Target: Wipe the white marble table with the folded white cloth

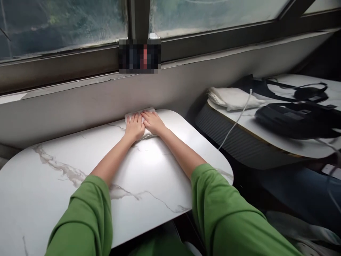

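Both arms reach forward across a white marble-patterned table (pixel 160 167) to its far edge. There my left hand (pixel 135 127) lies flat on a folded white cloth (pixel 149 133), fingers stretched out and slightly spread. Right beside it, my right hand (pixel 153 122) presses on the same cloth, its fingers also extended and pointing up and left. The two hands touch or nearly touch at the thumbs. Under the palms, much of the cloth is hidden; its edges show above the fingertips and below the hands.
Behind the table runs a pale wall (pixel 87 110) below a window (pixel 213 17). On the right, a second table (pixel 239 124) bears a folded white cloth (pixel 231 97), a black bag-like item with straps (pixel 298 119) and a white cable (pixel 237 121).
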`<move>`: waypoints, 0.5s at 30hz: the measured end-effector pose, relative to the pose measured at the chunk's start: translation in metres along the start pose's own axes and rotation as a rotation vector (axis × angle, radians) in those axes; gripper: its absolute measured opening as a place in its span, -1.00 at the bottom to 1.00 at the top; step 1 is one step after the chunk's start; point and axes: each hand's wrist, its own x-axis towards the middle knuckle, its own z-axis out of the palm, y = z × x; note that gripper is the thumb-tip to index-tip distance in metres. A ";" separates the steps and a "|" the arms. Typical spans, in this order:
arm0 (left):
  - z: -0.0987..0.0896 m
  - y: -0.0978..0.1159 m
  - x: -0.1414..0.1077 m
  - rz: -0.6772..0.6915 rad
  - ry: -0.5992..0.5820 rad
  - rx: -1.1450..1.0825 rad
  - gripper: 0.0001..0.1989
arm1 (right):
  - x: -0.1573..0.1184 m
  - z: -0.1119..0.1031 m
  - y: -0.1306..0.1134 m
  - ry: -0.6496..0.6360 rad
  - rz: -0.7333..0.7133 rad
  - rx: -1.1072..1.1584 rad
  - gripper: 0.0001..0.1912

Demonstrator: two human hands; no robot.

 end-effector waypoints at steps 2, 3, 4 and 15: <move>0.001 0.001 -0.001 0.013 0.014 0.002 -0.45 | -0.002 -0.001 0.002 -0.004 -0.002 0.008 -0.40; 0.002 0.003 -0.005 0.015 0.014 0.000 -0.45 | -0.007 -0.001 0.002 -0.010 -0.007 0.012 -0.40; 0.002 0.007 -0.011 0.012 0.011 -0.001 -0.45 | -0.013 -0.002 0.002 -0.019 -0.016 0.015 -0.40; -0.019 0.104 -0.162 0.298 -0.016 0.031 -0.42 | -0.206 -0.027 0.003 0.024 -0.284 0.105 -0.44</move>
